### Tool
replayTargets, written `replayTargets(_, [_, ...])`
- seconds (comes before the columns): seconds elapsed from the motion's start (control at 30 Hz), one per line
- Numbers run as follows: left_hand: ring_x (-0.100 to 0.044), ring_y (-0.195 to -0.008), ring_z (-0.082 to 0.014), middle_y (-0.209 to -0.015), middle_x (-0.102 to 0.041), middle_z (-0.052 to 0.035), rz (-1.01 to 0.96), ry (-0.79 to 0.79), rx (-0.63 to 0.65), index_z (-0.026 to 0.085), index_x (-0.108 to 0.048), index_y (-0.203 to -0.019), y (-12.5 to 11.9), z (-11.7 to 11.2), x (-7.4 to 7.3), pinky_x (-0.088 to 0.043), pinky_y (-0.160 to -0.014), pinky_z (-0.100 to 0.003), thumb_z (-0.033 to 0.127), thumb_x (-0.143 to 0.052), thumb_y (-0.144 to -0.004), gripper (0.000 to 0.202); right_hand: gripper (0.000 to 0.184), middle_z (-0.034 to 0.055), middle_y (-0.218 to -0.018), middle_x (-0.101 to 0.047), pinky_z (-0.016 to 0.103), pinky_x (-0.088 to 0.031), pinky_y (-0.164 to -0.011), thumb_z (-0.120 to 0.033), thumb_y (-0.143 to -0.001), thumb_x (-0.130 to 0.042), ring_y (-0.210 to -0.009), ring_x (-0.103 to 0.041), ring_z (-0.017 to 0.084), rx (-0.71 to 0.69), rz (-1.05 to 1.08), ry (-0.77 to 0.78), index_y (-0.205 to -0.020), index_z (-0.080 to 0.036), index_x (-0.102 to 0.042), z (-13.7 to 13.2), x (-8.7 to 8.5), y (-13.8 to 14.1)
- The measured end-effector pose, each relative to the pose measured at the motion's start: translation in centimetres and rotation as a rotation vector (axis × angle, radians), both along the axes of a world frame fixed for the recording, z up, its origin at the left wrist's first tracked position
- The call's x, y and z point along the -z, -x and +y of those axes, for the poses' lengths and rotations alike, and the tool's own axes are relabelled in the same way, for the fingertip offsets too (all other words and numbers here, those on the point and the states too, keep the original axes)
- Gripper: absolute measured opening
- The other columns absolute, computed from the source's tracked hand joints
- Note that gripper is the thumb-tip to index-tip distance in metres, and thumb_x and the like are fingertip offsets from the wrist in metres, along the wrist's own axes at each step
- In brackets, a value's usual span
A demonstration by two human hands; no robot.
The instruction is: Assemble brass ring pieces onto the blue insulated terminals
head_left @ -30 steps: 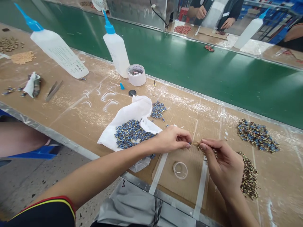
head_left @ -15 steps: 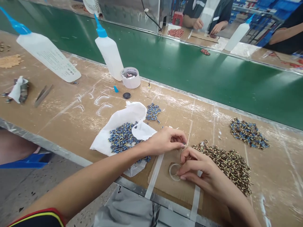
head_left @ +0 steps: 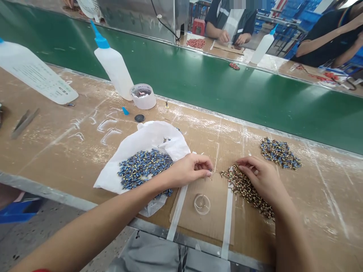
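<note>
My left hand (head_left: pixel 195 170) is pinched over the cardboard pad (head_left: pixel 210 223); whatever is at its fingertips is too small to name. Beside it, a white plastic bag (head_left: pixel 110 172) lies spread with a heap of small blue-and-yellow pieces (head_left: pixel 144 166) on it. My right hand (head_left: pixel 259 175) reaches over the pile of small brown-and-cream pieces (head_left: pixel 244 187), thumb and fingers closed near its far edge; anything between them is hidden. A small round clear dish (head_left: pixel 202 204) sits on the pad between the hands.
A smaller pile of blue-and-brown pieces (head_left: pixel 280 153) lies at the right. White squeeze bottles (head_left: pixel 115 70), a tape roll (head_left: pixel 143 99), a black cap (head_left: pixel 139 118) and tweezers (head_left: pixel 25 122) are at the left. Beyond a green conveyor belt (head_left: pixel 181 71), a co-worker's hands (head_left: pixel 241 39) work.
My right hand has moved from the clear dish up and right to the brown pile. My left hand stays pinched in nearly the same place. The camera view has shifted slightly.
</note>
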State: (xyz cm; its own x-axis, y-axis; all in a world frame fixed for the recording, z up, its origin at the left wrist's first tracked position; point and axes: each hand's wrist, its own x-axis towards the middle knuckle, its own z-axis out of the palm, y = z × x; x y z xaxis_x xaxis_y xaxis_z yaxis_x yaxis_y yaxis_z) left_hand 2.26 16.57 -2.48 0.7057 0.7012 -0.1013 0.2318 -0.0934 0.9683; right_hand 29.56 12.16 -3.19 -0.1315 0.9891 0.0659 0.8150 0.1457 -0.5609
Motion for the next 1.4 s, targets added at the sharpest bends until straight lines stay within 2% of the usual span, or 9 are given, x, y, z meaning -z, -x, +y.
replayTargets(0.1, [-0.058, -0.071, -0.0114, -0.077, -0.067, -0.0013, -0.005, -0.016, 0.007, 0.013, -0.067, -0.089, 0.0, 0.0, 0.1, -0.044, -0.068, -0.023, 0.016, -0.062, -0.085, 0.007, 0.019, 0.0052, -0.092, -0.069, 0.032, -0.050, -0.069, -0.034, -0.092, -0.056, -0.078, -0.065, 0.020, -0.065, -0.008, -0.015, -0.096, -0.023, -0.070, 0.0, -0.2, 0.5])
replayTargets(0.27, [-0.058, -0.072, -0.0116, -0.078, -0.067, -0.0016, -0.022, -0.031, 0.008, 0.013, -0.066, -0.089, 0.0, 0.0, 0.4, -0.044, -0.068, -0.023, 0.016, -0.061, -0.085, 0.007, 0.016, 0.0045, -0.091, -0.068, 0.034, -0.050, -0.072, -0.033, -0.090, -0.059, -0.081, -0.066, 0.021, -0.076, -0.042, -0.037, -0.094, -0.023, -0.071, 0.0, 0.5, 0.1])
replayTargets(0.53, [-0.056, -0.069, -0.0105, -0.074, -0.065, -0.0002, -0.025, -0.014, -0.024, 0.013, -0.067, -0.087, 0.0, -0.2, 0.2, -0.043, -0.066, -0.022, 0.016, -0.063, -0.084, 0.006, 0.019, 0.0042, -0.083, -0.069, 0.032, -0.050, -0.067, -0.034, -0.091, -0.056, -0.071, -0.066, 0.019, 0.022, -0.132, -0.145, -0.088, -0.021, -0.069, -0.3, 0.5, 1.8])
replayTargets(0.6, [-0.057, -0.069, -0.0109, -0.075, -0.066, -0.0011, -0.022, -0.016, -0.033, 0.012, -0.067, -0.089, 0.0, -0.2, 0.2, -0.044, -0.066, -0.022, 0.016, -0.063, -0.084, 0.007, 0.018, 0.0034, -0.079, -0.070, 0.031, -0.051, -0.064, -0.035, -0.089, -0.059, -0.067, -0.066, 0.018, 0.091, -0.030, -0.144, -0.087, -0.020, -0.069, -0.4, 0.2, 2.3])
replayTargets(0.7, [-0.059, -0.071, -0.0121, -0.077, -0.068, -0.0023, -0.011, -0.026, -0.046, 0.013, -0.068, -0.091, 0.0, -0.3, 0.2, -0.045, -0.067, -0.023, 0.019, -0.062, -0.085, 0.010, 0.020, 0.0047, -0.080, -0.074, 0.031, -0.056, -0.064, -0.037, -0.085, -0.065, -0.070, -0.070, 0.019, 0.160, 0.304, -0.072, -0.092, -0.018, -0.071, -1.0, -0.3, 3.4])
replayTargets(0.8, [-0.059, -0.071, -0.0124, -0.076, -0.068, -0.0025, 0.000, -0.052, -0.061, 0.013, -0.068, -0.092, 0.0, -0.3, 0.2, -0.046, -0.067, -0.022, 0.020, -0.062, -0.086, 0.012, 0.023, 0.0063, -0.082, -0.075, 0.031, -0.060, -0.063, -0.037, -0.082, -0.070, -0.073, -0.072, 0.020, 0.162, 0.609, 0.030, -0.094, -0.018, -0.072, -1.6, -0.7, 5.2])
replayTargets(0.9, [-0.058, -0.070, -0.0120, -0.075, -0.066, -0.0019, -0.004, -0.066, -0.067, 0.012, -0.069, -0.094, -0.1, -0.4, 0.2, -0.045, -0.065, -0.022, 0.019, -0.062, -0.086, 0.013, 0.023, 0.0063, -0.080, -0.075, 0.033, -0.062, -0.068, -0.037, -0.081, -0.073, -0.072, -0.073, 0.020, 0.152, 0.763, 0.115, -0.093, -0.018, -0.072, -1.9, -0.6, 6.8])
replayTargets(1.13, [-0.061, -0.069, -0.0126, -0.075, -0.068, -0.0025, 0.009, -0.026, -0.069, 0.013, -0.068, -0.093, -0.2, -0.5, 0.3, -0.045, -0.065, -0.022, 0.022, -0.061, -0.087, 0.012, 0.021, 0.0062, -0.084, -0.074, 0.033, -0.060, -0.072, -0.037, -0.082, -0.072, -0.078, -0.070, 0.019, 0.164, 0.796, 0.116, -0.090, -0.018, -0.071, -1.8, 0.5, 7.8])
replayTargets(1.4, [-0.057, -0.070, -0.0130, -0.074, -0.068, -0.0014, 0.044, -0.135, -0.078, 0.013, -0.072, -0.085, -0.1, -0.4, 0.5, -0.041, -0.064, -0.021, 0.023, -0.062, -0.087, 0.014, 0.019, 0.0055, -0.084, -0.072, 0.032, -0.057, -0.073, -0.038, -0.084, -0.070, -0.081, -0.068, 0.019, 0.123, 0.788, 0.126, -0.087, -0.019, -0.068, -1.8, 1.0, 8.1])
